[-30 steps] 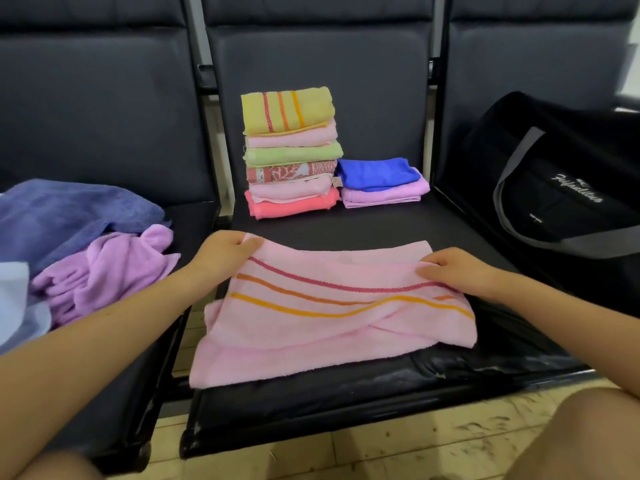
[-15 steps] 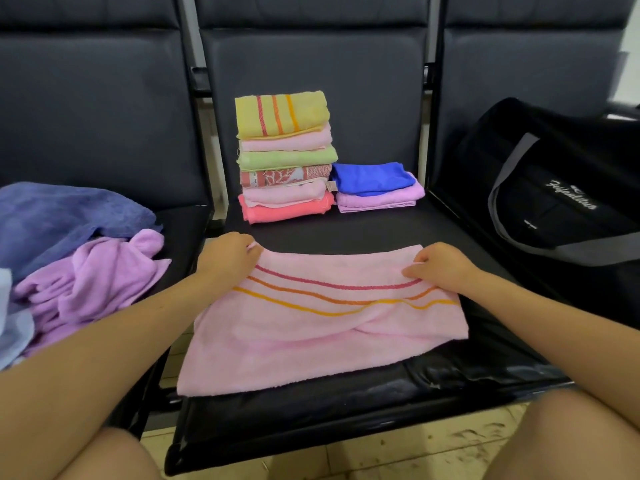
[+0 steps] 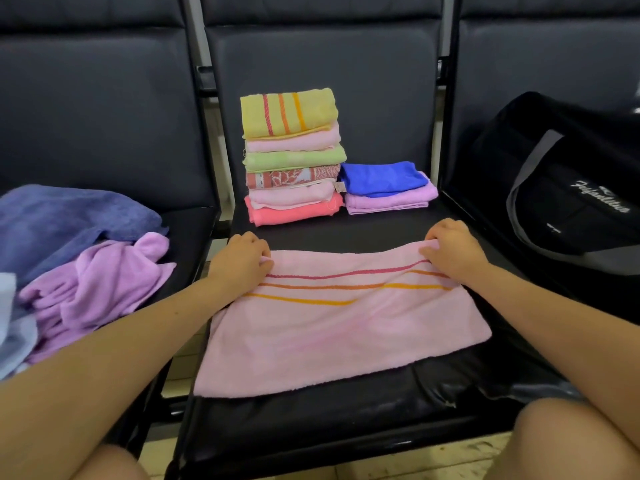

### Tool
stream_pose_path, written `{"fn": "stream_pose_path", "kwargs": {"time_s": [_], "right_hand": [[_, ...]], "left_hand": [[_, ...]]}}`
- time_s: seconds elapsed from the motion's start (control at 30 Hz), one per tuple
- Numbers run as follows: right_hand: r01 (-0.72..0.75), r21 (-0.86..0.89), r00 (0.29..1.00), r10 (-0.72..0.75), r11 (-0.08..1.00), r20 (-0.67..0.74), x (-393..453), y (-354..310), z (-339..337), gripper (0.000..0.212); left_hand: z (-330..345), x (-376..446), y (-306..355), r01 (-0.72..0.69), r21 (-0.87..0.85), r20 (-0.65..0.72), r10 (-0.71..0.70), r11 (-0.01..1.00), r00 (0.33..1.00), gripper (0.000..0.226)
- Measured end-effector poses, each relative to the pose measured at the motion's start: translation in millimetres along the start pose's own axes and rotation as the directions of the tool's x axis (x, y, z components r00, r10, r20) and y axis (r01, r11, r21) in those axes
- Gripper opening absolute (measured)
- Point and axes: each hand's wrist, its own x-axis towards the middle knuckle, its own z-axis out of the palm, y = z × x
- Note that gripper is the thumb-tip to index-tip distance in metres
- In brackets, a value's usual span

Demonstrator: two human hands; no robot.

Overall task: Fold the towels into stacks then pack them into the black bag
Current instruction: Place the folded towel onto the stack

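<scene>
- Both hands are on the pink striped towel (image 3: 343, 320), spread flat on the middle seat (image 3: 329, 424): the left hand (image 3: 240, 259) pinches the far left corner with curled fingers, the right hand (image 3: 452, 252) pinches the far right corner the same way.
- Watch the near edge. It hangs just over the seat's front lip, so a hard pull could drag the whole towel off onto the floor.
- If one corner travels further than the other, the fold lands skewed and the three stripes won't line up.
- Behind the hands stands the tall stack (image 3: 292, 157), six folded towels high and bulging unevenly. A brush from a knuckle could tip it onto the short stack (image 3: 388, 187) just beside it.
- Unfolded towels (image 3: 86, 271) wait on the left seat; the black bag (image 3: 568, 188) sits on the right seat. Packing looks a long way off.
</scene>
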Motion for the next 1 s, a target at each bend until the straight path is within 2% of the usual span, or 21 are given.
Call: {"fn": "stream_pose_path", "kwargs": {"time_s": [0.07,0.17,0.27,0.33,0.37,0.43,0.5,0.57,0.63,0.7,0.77,0.83,1.0], "right_hand": [[0.013,-0.043,0.996,-0.009,0.999,0.093,3.4,-1.3,3.2,0.022],[-0.022,-0.059,0.970,0.036,0.998,0.240,8.5,-7.3,2.5,0.037],[-0.028,-0.156,0.958,0.071,0.987,0.278,8.5,-14.0,1.2,0.028],[-0.008,-0.208,0.963,0.063,0.978,0.262,4.5,-17.2,1.7,0.021],[-0.013,-0.176,0.969,0.055,0.984,0.239,2.4,-19.2,0.2,0.018],[-0.081,0.081,0.987,0.068,0.993,0.146,0.4,-24.7,-9.7,0.017],[-0.090,0.412,0.996,0.091,0.906,0.017,1.2,-36.6,-30.0,0.017],[-0.039,0.681,0.991,0.117,0.731,-0.069,3.7,-52.8,-57.3,0.015],[0.008,0.858,0.981,0.162,0.514,-0.106,9.3,-67.1,-87.3,0.012],[0.057,0.933,0.964,0.225,0.355,-0.144,17.8,-75.9,-116.0,0.007],[0.117,0.933,0.949,0.240,0.339,-0.206,23.4,-82.5,-140.3,0.004],[0.168,0.912,0.940,0.218,0.373,-0.262,22.8,-88.7,-158.3,0.006],[0.254,0.831,0.910,0.170,0.495,-0.379,17.7,-101.7,-189.0,0.037]], "left_hand": [[-2.0,1.7,0.1,0.002,-0.012,0.042,-0.001,1.000,0.999,0.024],[-7.7,4.9,1.7,0.009,-0.028,0.153,-0.005,1.000,0.988,0.038],[-12.1,8.7,5.4,-0.004,0.087,0.235,-0.017,0.996,0.972,0.024],[-11.8,6.5,7.7,-0.026,0.114,0.223,0.000,0.993,0.975,0.022],[-12.1,4.3,7.8,-0.021,0.058,0.192,0.009,0.998,0.981,0.022],[-19.6,-1.7,7.1,0.006,-0.189,0.081,0.009,0.982,0.997,0.022],[-39.1,-5.4,6.8,-0.010,-0.455,-0.079,-0.029,0.891,0.996,0.023],[-66.7,-5.4,7.0,-0.041,-0.606,-0.214,-0.114,0.794,0.970,0.027],[-97.7,-4.5,7.6,-0.096,-0.668,-0.325,-0.173,0.738,0.930,0.028],[-128.3,-4.8,8.5,-0.162,-0.666,-0.420,-0.187,0.728,0.888,0.030],[-156.1,-7.9,10.8,-0.176,-0.707,-0.459,-0.255,0.685,0.851,0.032],[-176.4,-10.1,12.3,-0.189,-0.785,-0.446,-0.327,0.589,0.833,0.027],[-208.9,-18.8,18.8,-0.229,-0.928,-0.341,-0.417,0.294,0.843,0.027]]}}
